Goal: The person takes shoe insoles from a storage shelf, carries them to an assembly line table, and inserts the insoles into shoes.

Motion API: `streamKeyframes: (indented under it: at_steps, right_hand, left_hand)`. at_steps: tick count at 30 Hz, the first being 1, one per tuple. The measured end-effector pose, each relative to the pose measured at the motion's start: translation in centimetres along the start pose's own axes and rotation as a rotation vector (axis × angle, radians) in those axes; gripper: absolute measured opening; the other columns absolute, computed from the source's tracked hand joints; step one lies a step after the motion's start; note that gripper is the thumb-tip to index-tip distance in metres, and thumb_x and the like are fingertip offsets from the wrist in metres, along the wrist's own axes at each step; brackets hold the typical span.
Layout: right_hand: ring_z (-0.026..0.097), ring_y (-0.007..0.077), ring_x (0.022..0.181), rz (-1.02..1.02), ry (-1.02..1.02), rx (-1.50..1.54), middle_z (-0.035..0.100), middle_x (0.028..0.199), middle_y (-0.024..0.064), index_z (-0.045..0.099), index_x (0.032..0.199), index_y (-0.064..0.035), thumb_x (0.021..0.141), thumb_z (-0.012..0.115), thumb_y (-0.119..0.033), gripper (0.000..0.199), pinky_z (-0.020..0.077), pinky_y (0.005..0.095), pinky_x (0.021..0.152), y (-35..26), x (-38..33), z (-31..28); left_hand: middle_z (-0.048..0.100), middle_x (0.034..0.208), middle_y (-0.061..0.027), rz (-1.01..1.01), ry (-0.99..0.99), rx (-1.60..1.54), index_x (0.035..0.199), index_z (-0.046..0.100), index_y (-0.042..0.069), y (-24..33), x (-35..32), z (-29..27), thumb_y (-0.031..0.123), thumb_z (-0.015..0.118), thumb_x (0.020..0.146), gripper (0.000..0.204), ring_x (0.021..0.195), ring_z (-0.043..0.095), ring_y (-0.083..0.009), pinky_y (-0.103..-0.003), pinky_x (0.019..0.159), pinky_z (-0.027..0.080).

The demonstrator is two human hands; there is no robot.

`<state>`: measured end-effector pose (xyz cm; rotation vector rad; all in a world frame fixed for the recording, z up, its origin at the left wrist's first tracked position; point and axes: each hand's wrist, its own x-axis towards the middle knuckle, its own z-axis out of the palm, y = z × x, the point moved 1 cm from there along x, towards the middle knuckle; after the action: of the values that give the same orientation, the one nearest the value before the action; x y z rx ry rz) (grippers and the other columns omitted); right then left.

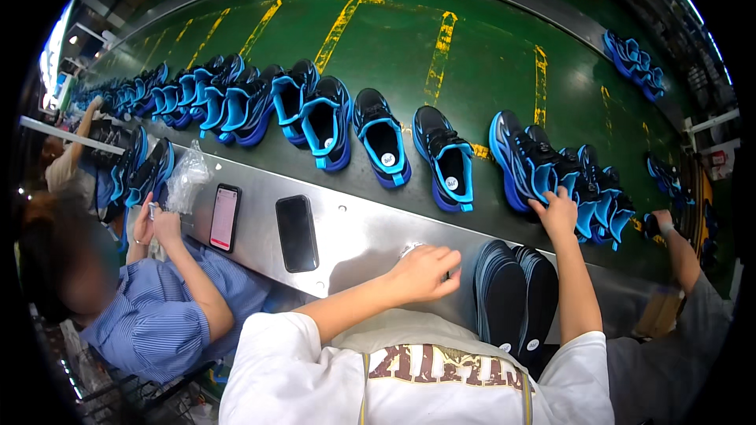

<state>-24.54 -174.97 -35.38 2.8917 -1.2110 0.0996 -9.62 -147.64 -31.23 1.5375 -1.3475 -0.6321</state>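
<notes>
My right hand (557, 212) reaches onto the green belt and grips the heel collar of a black-and-blue sneaker (543, 171), the nearest one in a tight cluster of like shoes (600, 203). My left hand (424, 271) rests curled on the steel ledge (354, 236), with nothing visibly in it. A small pale thing (409, 249) lies at its knuckles. Between my forearms a stack of dark insoles (512, 293) lies on the ledge. Two single sneakers (381, 138) (443, 157) stand on the belt just left of the cluster.
A long row of blue sneakers (252, 102) runs left along the green belt (394, 47), which has yellow lines. Two phones (224, 217) (297, 232) lie on the ledge. A person in a blue striped shirt (157, 315) works at the left by a plastic bag (187, 177). Another person's arm (681, 248) is at the right.
</notes>
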Motion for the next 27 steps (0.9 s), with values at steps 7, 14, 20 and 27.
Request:
streamKeyframes:
  at_steps: [7,14,20,27]
  right_hand:
    - [0.05,0.0337,0.094,-0.191,0.134,0.464,0.049,0.108,0.0173,0.055,0.105,-0.0025,0.071,0.066,-0.015,0.038,0.04,0.0395,0.083,-5.0,-10.5,-7.2]
    - [0.045,0.0334,0.1,0.059,-0.064,0.406,0.046,0.109,0.0165,0.054,0.105,-0.0032,0.065,0.071,-0.023,0.048,0.0366,0.0416,0.084,-5.7,-23.4,-8.2]
    - [0.046,0.0367,0.098,0.253,-0.068,0.471,0.044,0.11,0.0197,0.048,0.102,-0.001,0.061,0.075,-0.028,0.056,0.0393,0.0426,0.082,-4.9,-26.8,-7.0]
    - [0.046,0.0346,0.098,0.21,0.075,0.647,0.043,0.111,0.0212,0.046,0.114,0.0043,0.075,0.058,-0.008,0.043,0.0377,0.0371,0.087,-2.1,-21.8,-12.5]
  left_hand:
    - [0.05,0.081,-0.0088,0.264,-0.122,0.596,0.089,0.05,0.005,-0.2,-2.4,0.4,0.025,0.06,0.076,0.025,0.073,0.05,-0.0253,-0.032,0.067,0.039]
    - [0.053,0.078,-0.008,0.391,-0.146,0.5,0.091,0.053,0.005,-0.4,-2.1,0.9,0.017,0.062,0.073,0.023,0.069,0.05,-0.024,-0.033,0.063,0.038]
    - [0.054,0.071,-0.0049,0.335,0.163,0.393,0.087,0.056,0.006,0.5,6.9,0.5,0.019,0.063,0.072,0.022,0.066,0.049,-0.0236,-0.035,0.06,0.035]
    - [0.035,0.122,-0.0136,0.008,0.144,0.474,0.127,0.033,0.012,-3.7,17.8,8.7,0.043,0.072,0.061,0.083,0.109,0.035,-0.0346,-0.045,0.087,0.031]
